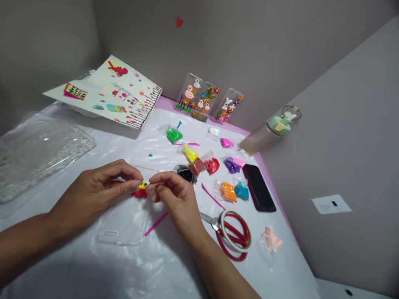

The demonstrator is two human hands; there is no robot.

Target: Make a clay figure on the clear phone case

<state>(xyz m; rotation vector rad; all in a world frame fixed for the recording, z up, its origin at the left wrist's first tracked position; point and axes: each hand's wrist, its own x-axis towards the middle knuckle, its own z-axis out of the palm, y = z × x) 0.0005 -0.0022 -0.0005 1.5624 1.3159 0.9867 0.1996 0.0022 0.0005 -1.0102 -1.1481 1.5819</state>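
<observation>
A small clay figure [140,192], yellow with dark marks above and red below, is over the upper part of a clear phone case [123,228]. My left hand [105,186] is closed, with thumb and forefinger pinched at the figure's left edge. On the other side, my right hand [173,194] is closed in a pinch beside the yellow part. Whatever its fingertips hold is too small to make out. I cannot tell whether the figure rests on the case or is raised off it. Pink modelling tools [156,224] lie by my right hand.
Bags of coloured clay, such as orange [228,192] and green [175,135], lie beyond my hands. Scissors [232,232] and a phone [259,188] are at right. Decorated cases [226,106] and a bottle [260,138] stand behind; a clear plastic package [40,155] is at left.
</observation>
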